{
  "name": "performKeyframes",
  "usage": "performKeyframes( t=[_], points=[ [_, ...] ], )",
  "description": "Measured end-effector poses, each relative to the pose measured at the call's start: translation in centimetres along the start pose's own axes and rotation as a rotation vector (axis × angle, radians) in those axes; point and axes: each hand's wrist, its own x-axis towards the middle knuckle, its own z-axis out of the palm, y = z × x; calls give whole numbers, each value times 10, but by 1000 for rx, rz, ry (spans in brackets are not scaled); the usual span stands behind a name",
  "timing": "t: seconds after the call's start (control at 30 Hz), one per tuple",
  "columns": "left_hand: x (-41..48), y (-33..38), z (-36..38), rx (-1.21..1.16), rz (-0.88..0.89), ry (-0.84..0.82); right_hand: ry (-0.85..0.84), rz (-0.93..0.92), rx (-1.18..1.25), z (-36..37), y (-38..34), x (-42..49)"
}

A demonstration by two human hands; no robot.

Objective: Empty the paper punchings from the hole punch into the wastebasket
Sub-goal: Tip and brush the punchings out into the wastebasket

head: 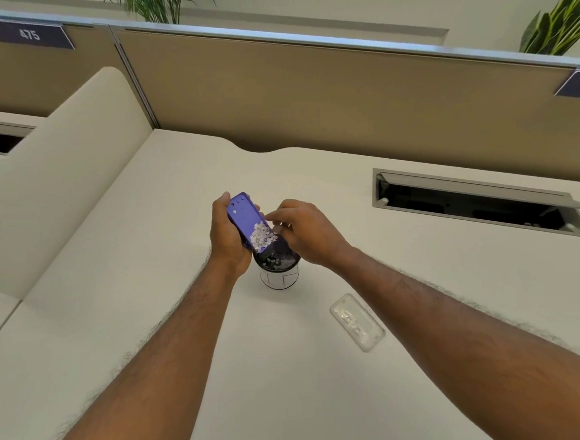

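My left hand (229, 236) grips a purple hole punch (243, 214), tilted with its lower end over a small black mesh wastebasket (280, 275) on the desk. White paper punchings (261, 235) are heaped at the punch's lower end, and more lie inside the basket. My right hand (305, 230) is at the basket's far rim, fingertips touching the punch's lower end beside the punchings. What the right fingers hold, if anything, is hidden.
A clear plastic cover (357, 321) lies flat on the desk to the right of the basket. An open cable tray slot (476, 203) is set into the desk at the right. A beige partition (307, 91) walls the back, a padded divider (62, 174) the left.
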Motion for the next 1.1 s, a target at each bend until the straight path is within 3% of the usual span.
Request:
performKeyframes(
  t=[0.43, 0.63, 1.1],
  points=[
    [-3, -1, -2, 28, 9, 12, -99, -19, -44, 4, 1, -11],
    [-2, 0, -1, 15, 12, 13, -56, 39, 60, 4, -2, -11],
    [-2, -1, 6, 94, -7, -17, 55, -25, 75, 6, -16, -7]
  ],
)
